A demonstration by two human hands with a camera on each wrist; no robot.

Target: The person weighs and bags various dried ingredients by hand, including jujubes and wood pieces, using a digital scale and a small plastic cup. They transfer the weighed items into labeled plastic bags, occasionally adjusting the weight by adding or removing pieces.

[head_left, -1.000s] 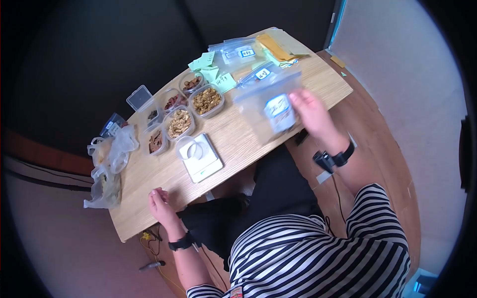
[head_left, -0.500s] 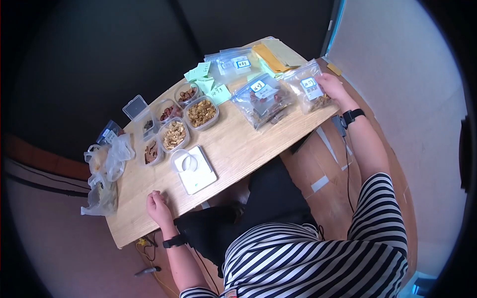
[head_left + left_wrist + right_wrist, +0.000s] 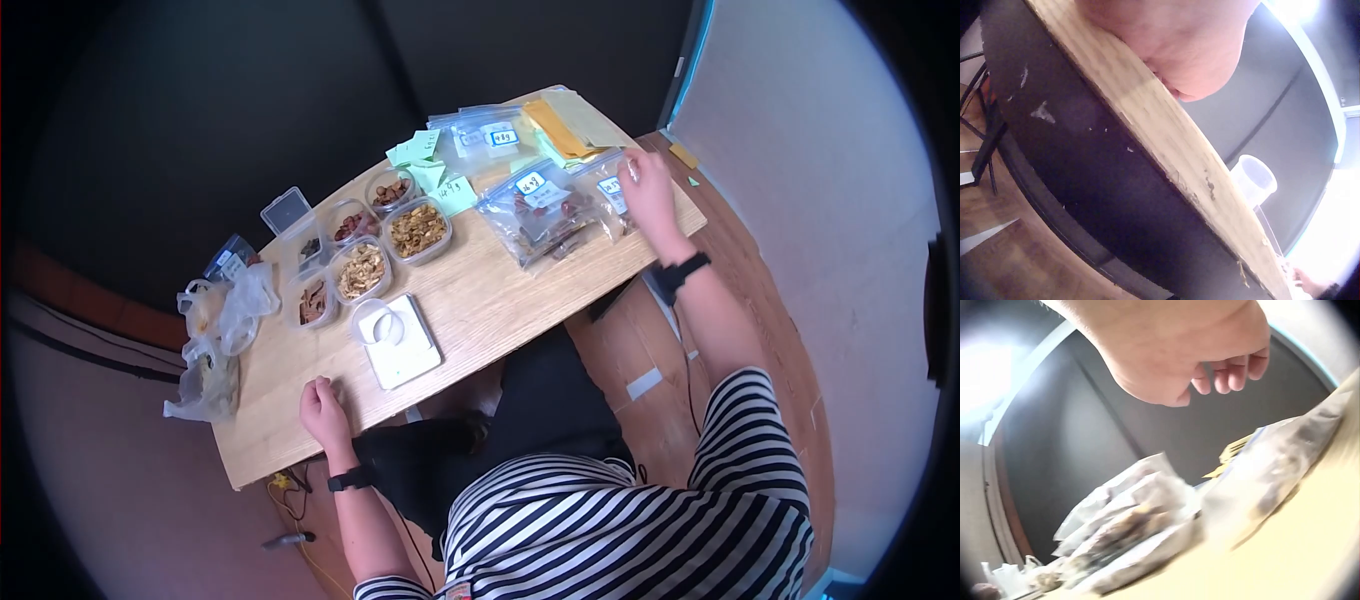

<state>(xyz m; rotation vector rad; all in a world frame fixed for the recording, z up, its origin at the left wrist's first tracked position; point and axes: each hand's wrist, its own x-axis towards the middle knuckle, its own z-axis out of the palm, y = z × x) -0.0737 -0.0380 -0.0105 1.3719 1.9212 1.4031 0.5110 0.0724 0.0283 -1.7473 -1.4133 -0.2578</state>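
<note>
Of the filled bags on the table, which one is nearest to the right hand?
The rightmost bag, partly hidden by the right hand; other filled bags lie farther left.

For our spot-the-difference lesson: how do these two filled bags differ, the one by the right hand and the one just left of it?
The right bag is partly hidden by the right hand in the head view; the left bag is not. The right bag lies nearer the right end of the table than the left bag. The left bag shows dark reddish pieces; the right bag's visible contents look browner. Both are clear, with blue-edged labels.
</note>
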